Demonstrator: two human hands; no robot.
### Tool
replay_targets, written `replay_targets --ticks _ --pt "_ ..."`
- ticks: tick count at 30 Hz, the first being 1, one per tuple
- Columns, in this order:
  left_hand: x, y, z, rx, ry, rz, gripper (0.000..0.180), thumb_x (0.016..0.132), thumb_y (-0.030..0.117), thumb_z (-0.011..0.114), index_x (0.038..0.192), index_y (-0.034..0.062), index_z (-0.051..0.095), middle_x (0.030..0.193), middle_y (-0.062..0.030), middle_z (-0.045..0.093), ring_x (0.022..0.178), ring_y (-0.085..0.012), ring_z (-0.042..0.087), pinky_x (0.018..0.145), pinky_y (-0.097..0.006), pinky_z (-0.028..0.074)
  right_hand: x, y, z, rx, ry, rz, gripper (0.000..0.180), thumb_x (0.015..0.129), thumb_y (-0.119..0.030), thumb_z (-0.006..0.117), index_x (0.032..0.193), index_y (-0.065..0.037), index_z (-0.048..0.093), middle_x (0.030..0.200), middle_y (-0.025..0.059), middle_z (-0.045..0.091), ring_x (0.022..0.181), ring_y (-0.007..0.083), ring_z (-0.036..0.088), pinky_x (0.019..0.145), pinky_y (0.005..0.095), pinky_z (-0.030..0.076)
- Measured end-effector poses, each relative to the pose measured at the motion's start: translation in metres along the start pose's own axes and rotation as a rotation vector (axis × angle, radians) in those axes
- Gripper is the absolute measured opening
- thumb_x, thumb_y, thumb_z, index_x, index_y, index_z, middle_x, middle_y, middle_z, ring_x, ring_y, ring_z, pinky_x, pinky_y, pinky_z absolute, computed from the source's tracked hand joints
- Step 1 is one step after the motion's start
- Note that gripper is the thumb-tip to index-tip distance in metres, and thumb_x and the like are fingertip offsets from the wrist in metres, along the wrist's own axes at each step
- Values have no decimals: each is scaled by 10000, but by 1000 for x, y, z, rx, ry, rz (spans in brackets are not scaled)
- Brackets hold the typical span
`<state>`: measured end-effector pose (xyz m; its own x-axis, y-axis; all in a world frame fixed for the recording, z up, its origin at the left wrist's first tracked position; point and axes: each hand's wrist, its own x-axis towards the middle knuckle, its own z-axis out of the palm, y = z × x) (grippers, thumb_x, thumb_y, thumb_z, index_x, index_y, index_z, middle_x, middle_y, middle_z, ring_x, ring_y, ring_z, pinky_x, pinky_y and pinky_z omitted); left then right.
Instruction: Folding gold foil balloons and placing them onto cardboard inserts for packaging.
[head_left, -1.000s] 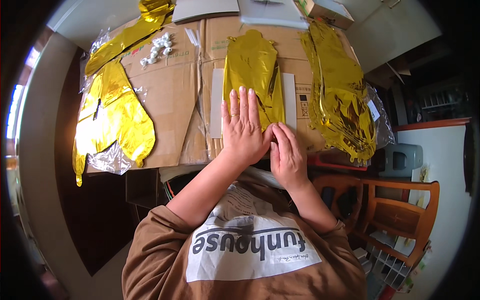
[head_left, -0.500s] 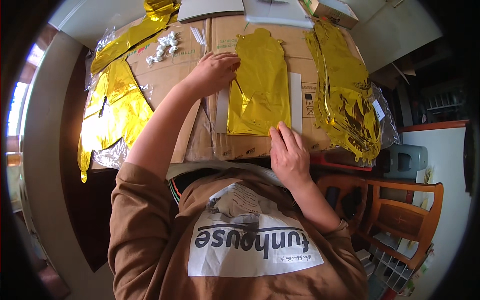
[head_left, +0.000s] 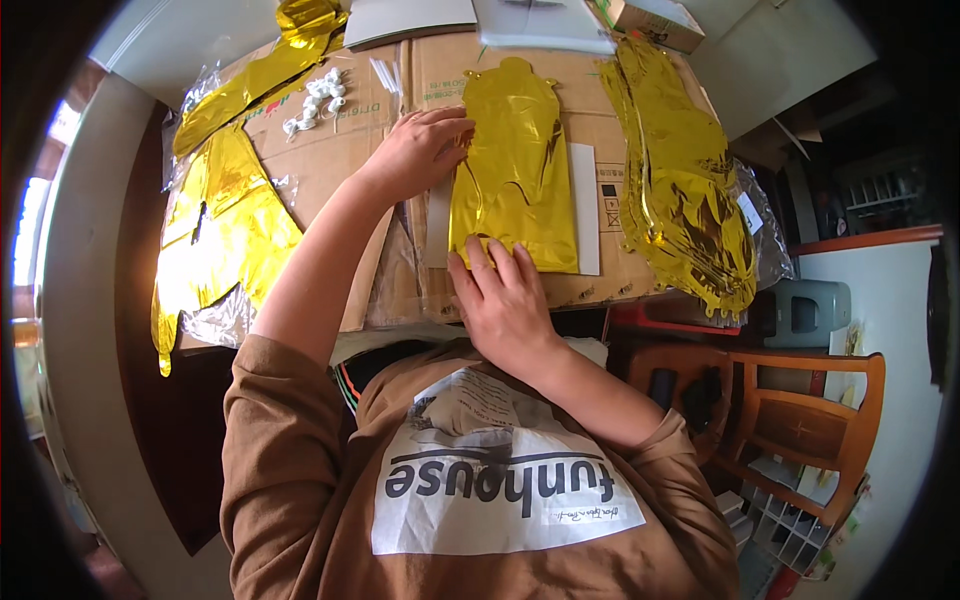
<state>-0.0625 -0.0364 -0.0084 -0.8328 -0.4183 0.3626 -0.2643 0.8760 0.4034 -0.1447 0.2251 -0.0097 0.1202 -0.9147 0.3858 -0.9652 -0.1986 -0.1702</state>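
Note:
A flat gold foil balloon (head_left: 515,170), folded into a long panel, lies on a white sheet (head_left: 585,210) on the cardboard. My left hand (head_left: 425,148) rests at the balloon's upper left edge, its fingers stretched toward the foil and its thumb below them. At the near edge, my right hand (head_left: 505,305) has its fingers spread, the tips lying on the foil close to the lower left corner. Neither hand appears to grip anything.
More flat gold foil balloons (head_left: 685,180) are stacked at the right; others (head_left: 225,225) lie at the left over clear plastic. Small white coiled pieces (head_left: 320,100) and white sticks (head_left: 385,75) sit at the back left. A wooden chair (head_left: 800,425) stands at the lower right.
My right hand has moved left along the near edge, from the balloon's lower right corner to near its lower left. My left hand stays at the left edge.

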Motion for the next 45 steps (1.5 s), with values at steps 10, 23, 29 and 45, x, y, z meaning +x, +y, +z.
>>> replay_targets --ticks 10,23,29,45 --pt "-41 117 17 -233 537 -292 538 966 42 635 1483 32 487 1534 -202 479 1429 -349 469 1170 -442 391 10 14 -18 298 65 61 436 905 -89 630 1323 34 608 1255 223 618 1099 383 604 1021 478 464" --pt "-47 181 79 256 152 -509 1141 863 683 660 1576 -94 224 1633 -332 237 1549 -473 166 1262 -548 103 76 215 -66 815 -346 800 324 1000 -275 659 1109 29 692 934 80 687 796 135 667 690 274 555" --pt "-46 180 84 351 73 -512 1211 854 793 568 1587 -95 194 1645 -332 213 1558 -477 136 1250 -584 90 120 217 -51 585 -592 818 390 904 -359 760 868 21 677 728 70 638 531 125 584 443 289 450" --pt "-48 180 87 344 82 -496 1189 875 787 543 1590 -95 189 1638 -353 213 1550 -506 138 1211 -676 80 107 213 -53 1085 -516 1047 215 926 -268 734 970 -58 732 840 48 722 541 50 593 447 196 423"
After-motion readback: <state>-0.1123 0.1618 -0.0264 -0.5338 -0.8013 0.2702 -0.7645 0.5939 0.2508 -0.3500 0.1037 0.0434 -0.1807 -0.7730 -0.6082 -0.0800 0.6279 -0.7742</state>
